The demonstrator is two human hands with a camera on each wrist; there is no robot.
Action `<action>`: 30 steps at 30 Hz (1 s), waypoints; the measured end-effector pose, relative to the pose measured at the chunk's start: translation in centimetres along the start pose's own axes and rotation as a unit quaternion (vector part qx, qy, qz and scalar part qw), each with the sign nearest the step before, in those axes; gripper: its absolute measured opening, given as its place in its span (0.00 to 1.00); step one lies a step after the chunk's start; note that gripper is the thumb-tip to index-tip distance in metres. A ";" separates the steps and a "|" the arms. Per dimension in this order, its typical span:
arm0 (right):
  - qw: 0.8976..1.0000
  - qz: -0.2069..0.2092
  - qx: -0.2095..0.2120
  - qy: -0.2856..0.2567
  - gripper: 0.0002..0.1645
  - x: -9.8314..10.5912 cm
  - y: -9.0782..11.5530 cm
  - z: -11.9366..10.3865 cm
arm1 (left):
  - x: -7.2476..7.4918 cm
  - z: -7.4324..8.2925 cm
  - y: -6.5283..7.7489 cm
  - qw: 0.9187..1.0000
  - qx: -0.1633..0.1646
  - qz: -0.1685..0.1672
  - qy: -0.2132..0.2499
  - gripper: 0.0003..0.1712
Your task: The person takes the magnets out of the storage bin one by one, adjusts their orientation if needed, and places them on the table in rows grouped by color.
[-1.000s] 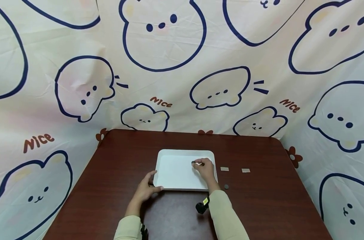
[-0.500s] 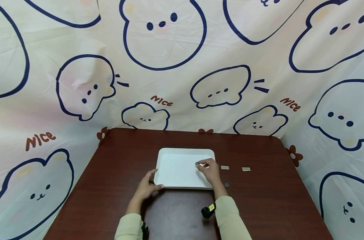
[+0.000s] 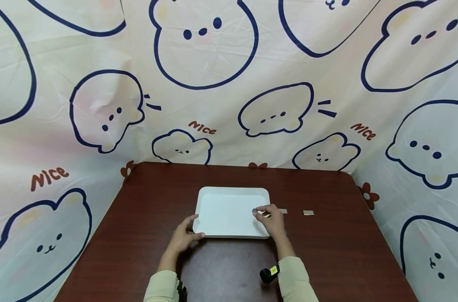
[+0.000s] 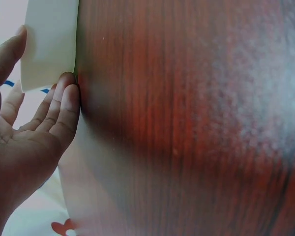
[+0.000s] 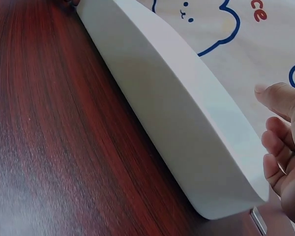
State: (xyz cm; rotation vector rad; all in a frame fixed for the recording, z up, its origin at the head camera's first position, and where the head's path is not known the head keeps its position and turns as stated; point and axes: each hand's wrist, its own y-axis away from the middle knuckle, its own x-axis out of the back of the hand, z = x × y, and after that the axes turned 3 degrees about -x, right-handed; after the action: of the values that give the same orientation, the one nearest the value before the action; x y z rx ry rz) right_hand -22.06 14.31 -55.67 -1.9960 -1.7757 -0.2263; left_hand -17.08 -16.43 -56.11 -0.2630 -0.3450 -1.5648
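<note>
A white rectangular tray (image 3: 225, 212) lies on the table. My left hand (image 3: 182, 237) holds its near left corner, with the thumb at the front and the other fingers along the left side. In the left wrist view, the fingers (image 4: 64, 108) of that hand reach the tray's corner. Over the tray's right part, my right hand (image 3: 272, 220) pinches a small dark round disc (image 3: 254, 210) between thumb and fingertips. The right wrist view shows the thumb and curled fingers above the tray's corner, but the disc is out of sight there.
Two small silvery rectangular pieces lie right of the tray: the nearer piece (image 3: 283, 211) is partly behind the right hand, the other piece (image 3: 308, 212) farther right. The dark wooden table (image 3: 345, 251) ends at a patterned cloth backdrop (image 3: 229, 105).
My right hand has moved right and slightly toward me over the tray, carrying the disc. It now covers most of another disc on the table. The left hand has stayed at the corner.
</note>
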 end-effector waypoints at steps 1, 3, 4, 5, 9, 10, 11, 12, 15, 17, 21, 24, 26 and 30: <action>1.000 0.002 -0.001 -0.003 0.09 0.2 0.1 0.1 | 0.0 0.0 0.0 1.000 -0.003 0.000 -0.003 0.41; 1.000 0.005 -0.003 -0.009 0.09 0.6 0.4 0.2 | 0.0 -0.1 0.1 1.000 -0.002 0.001 -0.005 0.42; 1.000 0.005 -0.006 -0.012 0.09 0.9 0.5 0.2 | 0.0 -0.2 0.1 1.000 -0.001 0.000 -0.006 0.43; 1.000 0.004 -0.008 -0.013 0.09 1.1 0.6 0.3 | 0.0 -0.2 0.1 1.000 -0.001 0.000 -0.007 0.43; 1.000 0.004 -0.013 -0.015 0.11 2.1 0.8 0.7 | -0.1 -0.3 0.0 1.000 0.005 0.003 -0.001 0.44; 1.000 0.005 -0.014 -0.015 0.11 2.3 0.9 0.9 | -0.1 -0.4 0.0 1.000 0.005 0.004 -0.001 0.44; 1.000 0.007 -0.015 -0.017 0.11 2.6 0.9 1.0 | -0.1 -0.4 -0.1 1.000 0.003 0.004 0.000 0.44; 1.000 0.009 -0.017 -0.020 0.11 2.8 1.0 1.1 | -0.1 -0.4 -0.1 1.000 0.004 0.004 0.002 0.44; 0.999 0.014 -0.027 -0.024 0.11 3.7 1.4 1.5 | -0.2 -0.3 -0.2 1.000 0.003 0.004 0.003 0.45; 0.999 0.016 -0.037 -0.027 0.11 4.3 1.7 1.6 | -0.1 -0.2 -0.2 1.000 0.003 0.004 0.001 0.45; 0.998 0.021 -0.049 -0.028 0.13 5.1 2.2 2.2 | 0.0 -0.1 -0.3 1.000 0.000 0.006 -0.001 0.45; 0.997 0.028 -0.058 -0.030 0.13 5.6 2.5 2.6 | 0.0 0.0 -0.3 1.000 -0.002 0.004 0.001 0.45; 0.997 0.028 -0.066 -0.028 0.13 6.0 2.7 2.7 | -0.1 0.1 -0.2 1.000 -0.002 0.004 0.003 0.45; 0.997 0.034 -0.072 -0.018 0.14 6.8 2.8 3.1 | -0.1 -0.1 -0.3 1.000 0.002 0.001 0.004 0.45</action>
State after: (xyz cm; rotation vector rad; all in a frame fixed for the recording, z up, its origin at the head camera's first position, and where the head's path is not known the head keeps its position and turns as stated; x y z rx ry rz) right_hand -18.83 21.55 -56.25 -2.1706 -1.7539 -0.3071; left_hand -17.35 -16.37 -56.22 -0.2527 -0.3411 -1.5624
